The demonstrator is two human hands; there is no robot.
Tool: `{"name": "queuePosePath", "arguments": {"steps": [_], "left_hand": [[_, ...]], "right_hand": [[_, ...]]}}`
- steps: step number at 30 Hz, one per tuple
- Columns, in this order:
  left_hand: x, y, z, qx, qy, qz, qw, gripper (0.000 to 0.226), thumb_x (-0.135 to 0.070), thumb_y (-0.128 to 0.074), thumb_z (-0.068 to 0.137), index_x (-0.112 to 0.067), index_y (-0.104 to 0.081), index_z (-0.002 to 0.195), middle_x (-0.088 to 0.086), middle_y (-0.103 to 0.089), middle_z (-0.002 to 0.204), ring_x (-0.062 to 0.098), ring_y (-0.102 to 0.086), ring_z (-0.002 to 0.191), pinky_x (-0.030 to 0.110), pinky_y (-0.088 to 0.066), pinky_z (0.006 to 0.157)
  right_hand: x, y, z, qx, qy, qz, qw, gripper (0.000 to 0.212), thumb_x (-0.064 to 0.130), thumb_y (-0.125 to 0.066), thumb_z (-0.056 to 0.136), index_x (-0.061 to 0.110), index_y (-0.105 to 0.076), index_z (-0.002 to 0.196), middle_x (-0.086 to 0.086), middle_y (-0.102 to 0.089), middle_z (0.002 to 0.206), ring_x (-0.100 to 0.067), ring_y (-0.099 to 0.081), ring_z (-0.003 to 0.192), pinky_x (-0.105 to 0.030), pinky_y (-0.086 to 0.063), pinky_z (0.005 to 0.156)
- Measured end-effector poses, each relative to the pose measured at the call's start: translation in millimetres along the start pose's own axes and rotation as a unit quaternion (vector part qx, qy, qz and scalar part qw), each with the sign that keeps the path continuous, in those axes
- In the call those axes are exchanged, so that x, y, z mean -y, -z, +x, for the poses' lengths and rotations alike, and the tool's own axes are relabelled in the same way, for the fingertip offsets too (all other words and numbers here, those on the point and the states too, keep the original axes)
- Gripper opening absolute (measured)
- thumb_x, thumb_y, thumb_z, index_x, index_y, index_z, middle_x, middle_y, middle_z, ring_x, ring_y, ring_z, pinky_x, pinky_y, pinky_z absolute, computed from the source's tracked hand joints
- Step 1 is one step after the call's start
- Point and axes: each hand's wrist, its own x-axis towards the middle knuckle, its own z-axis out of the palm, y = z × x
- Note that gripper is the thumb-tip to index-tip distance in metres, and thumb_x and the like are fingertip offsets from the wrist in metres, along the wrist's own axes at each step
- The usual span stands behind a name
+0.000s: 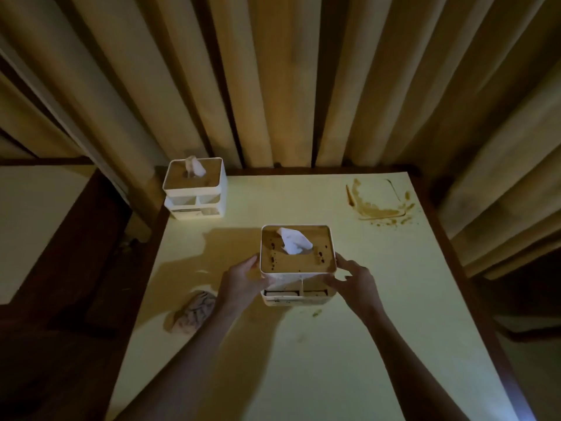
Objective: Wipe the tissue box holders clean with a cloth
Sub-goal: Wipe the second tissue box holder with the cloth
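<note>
Positioning step: my left hand (243, 279) and right hand (353, 282) grip the spotted near holder (298, 262) mid-table. Cloth (194, 312) lies untouched, left. Next: free one hand, fetch it.

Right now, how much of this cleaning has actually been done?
Nothing looks wiped yet. The near holder has dark spots on its lid; the left hand and right hand grip its sides. The cloth lies crumpled on the table, unheld. The far holder stands untouched. Both remain.

The left hand (243, 279) hides the cloth's (194, 312) right edge.
</note>
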Motion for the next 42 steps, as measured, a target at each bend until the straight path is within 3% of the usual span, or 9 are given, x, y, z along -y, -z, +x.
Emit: {"name": "queuePosePath", "arguments": {"steps": [4, 10, 15, 19, 24, 27, 31, 38, 42], "left_hand": [[23, 10, -20, 0.001, 0.007, -0.028, 1.000, 0.052, -0.022, -0.079, 0.071, -0.018, -0.065, 0.121, -0.020, -0.068, 0.097, -0.009, -0.058, 0.079, 0.013, -0.047, 0.066], [42, 15, -31, 0.014, 0.022, -0.025, 0.999, 0.066, -0.025, -0.077, 0.077, -0.014, -0.050, 0.136, -0.002, -0.059, 0.130, 0.009, -0.055, 0.115, 0.016, -0.043, 0.087], [51, 16, -38, 0.014, 0.023, -0.025, 0.999, 0.064, -0.025, -0.077, 0.077, -0.014, -0.052, 0.135, -0.002, -0.060, 0.130, 0.003, -0.054, 0.112, 0.011, -0.040, 0.085], [52, 17, -42, 0.029, 0.025, -0.021, 0.999, 0.069, -0.028, -0.076, 0.078, -0.015, -0.046, 0.139, -0.002, -0.056, 0.133, -0.001, -0.048, 0.108, 0.012, -0.039, 0.084], [60, 18, -43, 0.061, 0.025, -0.014, 0.998, 0.087, -0.034, -0.080, 0.073, -0.023, -0.034, 0.146, -0.001, -0.050, 0.140, 0.011, -0.046, 0.126, 0.020, -0.036, 0.098], [78, 35, -47, 0.030, 0.052, -0.034, 0.998, 0.084, -0.028, -0.075, 0.077, -0.032, -0.029, 0.147, 0.001, -0.053, 0.132, 0.015, -0.050, 0.120, 0.030, -0.043, 0.094], [101, 57, -48, -0.054, 0.065, 0.150, 0.985, 0.064, -0.022, -0.067, 0.082, -0.018, -0.041, 0.140, 0.006, -0.051, 0.132, 0.026, -0.047, 0.122, 0.041, -0.041, 0.099], [99, 52, -51, 0.005, 0.150, 0.215, 0.965, 0.073, -0.013, -0.060, 0.088, -0.020, -0.021, 0.148, 0.008, -0.031, 0.148, 0.031, -0.027, 0.137, 0.054, -0.024, 0.110], [108, 49, -56, -0.033, 0.123, 0.217, 0.968, 0.051, -0.007, -0.044, 0.095, -0.016, -0.033, 0.144, 0.010, -0.040, 0.141, 0.030, -0.033, 0.130, 0.047, -0.031, 0.104]], "right_hand": [[0, -21, -25, -0.011, -0.005, -0.009, 1.000, 0.059, 0.026, -0.079, 0.076, 0.026, -0.056, 0.131, 0.011, -0.062, 0.100, -0.023, -0.063, 0.096, -0.022, -0.046, 0.081], [-3, -35, -42, -0.023, -0.015, -0.020, 0.999, 0.064, 0.027, -0.079, 0.076, 0.023, -0.053, 0.134, 0.007, -0.064, 0.107, -0.020, -0.063, 0.097, -0.032, -0.049, 0.092], [-6, -46, -50, -0.024, -0.023, -0.019, 0.999, 0.064, 0.027, -0.078, 0.077, 0.019, -0.052, 0.135, 0.005, -0.063, 0.113, -0.014, -0.060, 0.102, -0.024, -0.046, 0.089], [-10, -48, -52, -0.031, -0.032, -0.015, 0.999, 0.066, 0.027, -0.079, 0.076, 0.019, -0.052, 0.135, 0.001, -0.063, 0.116, -0.016, -0.060, 0.103, -0.030, -0.048, 0.092], [-16, -44, -54, -0.017, -0.022, -0.038, 0.999, 0.071, 0.024, -0.078, 0.077, 0.022, -0.045, 0.140, 0.000, -0.057, 0.129, -0.015, -0.053, 0.117, -0.035, -0.046, 0.098], [-11, -42, -61, -0.056, 0.004, -0.055, 0.997, 0.076, 0.009, -0.073, 0.080, 0.017, -0.036, 0.145, -0.006, -0.050, 0.130, -0.020, -0.049, 0.120, -0.039, -0.044, 0.099], [18, -51, -63, -0.141, 0.109, -0.069, 0.982, 0.056, 0.011, -0.061, 0.089, 0.017, -0.042, 0.141, -0.002, -0.054, 0.119, -0.013, -0.054, 0.106, -0.029, -0.046, 0.088], [69, -73, -46, -0.010, 0.182, -0.063, 0.981, 0.062, 0.001, -0.052, 0.092, 0.026, -0.032, 0.145, 0.000, -0.059, 0.120, -0.009, -0.057, 0.106, -0.024, -0.050, 0.091], [76, -76, -34, 0.047, 0.175, -0.129, 0.975, 0.069, -0.001, -0.049, 0.092, 0.030, -0.023, 0.148, 0.001, -0.055, 0.129, -0.009, -0.050, 0.113, -0.025, -0.044, 0.095]]}}
